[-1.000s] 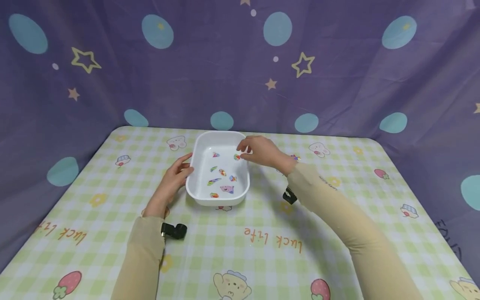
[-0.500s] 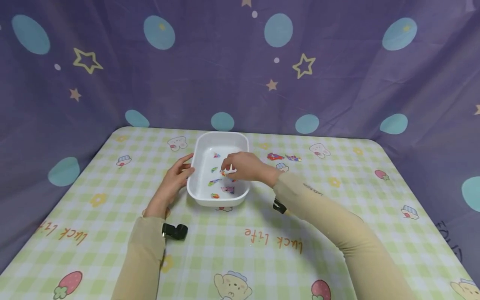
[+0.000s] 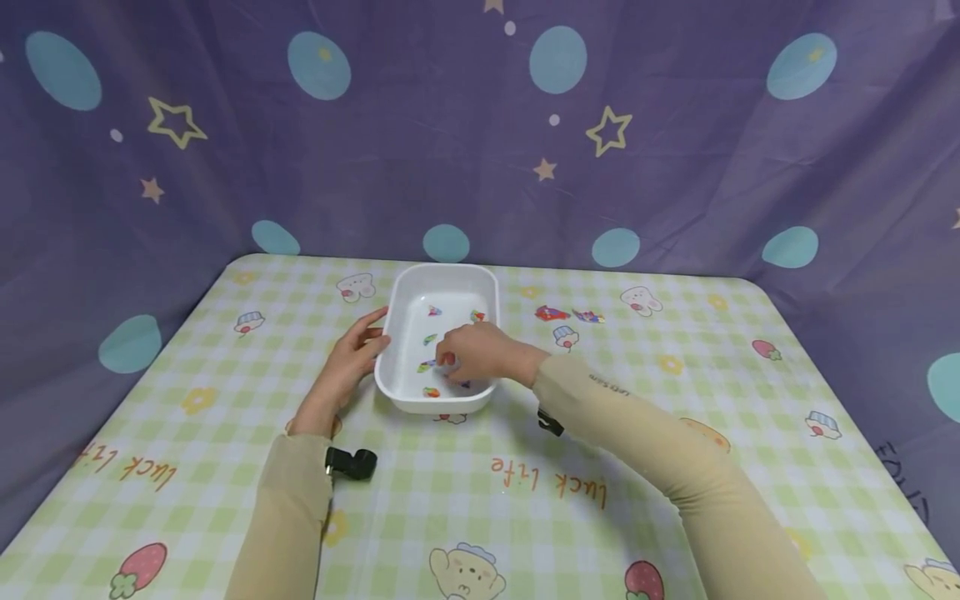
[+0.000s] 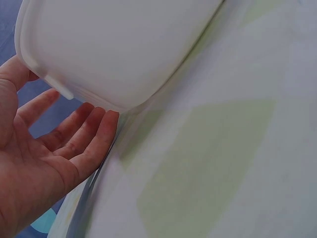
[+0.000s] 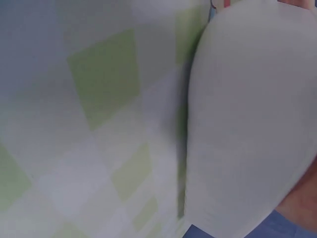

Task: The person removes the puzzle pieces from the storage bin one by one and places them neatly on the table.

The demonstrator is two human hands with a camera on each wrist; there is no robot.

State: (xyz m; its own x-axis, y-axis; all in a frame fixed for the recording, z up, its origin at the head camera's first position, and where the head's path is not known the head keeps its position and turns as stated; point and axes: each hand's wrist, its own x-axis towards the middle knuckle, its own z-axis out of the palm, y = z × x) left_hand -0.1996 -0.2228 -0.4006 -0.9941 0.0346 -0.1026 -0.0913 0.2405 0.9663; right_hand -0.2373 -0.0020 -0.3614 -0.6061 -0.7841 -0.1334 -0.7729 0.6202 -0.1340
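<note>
A white plastic tub stands on the table, with several small flat multicoloured pieces on its floor. My left hand holds the tub's left side; in the left wrist view the thumb is at the rim and the fingertips touch the outer wall below it. My right hand reaches over the right rim, fingers bent down among the pieces. Something reddish shows at its fingertips; whether a piece is pinched there cannot be told. The tub's wall hides most of that hand in the right wrist view.
To the right of the tub lie a red flat piece and a purple-blue one. A green checked cloth with printed cartoons covers the table. Behind it hangs a purple curtain.
My right hand has moved from the tub's upper right rim into its middle, then slightly nearer to me. It now covers pieces seen before. The left hand has stayed at the tub's side.
</note>
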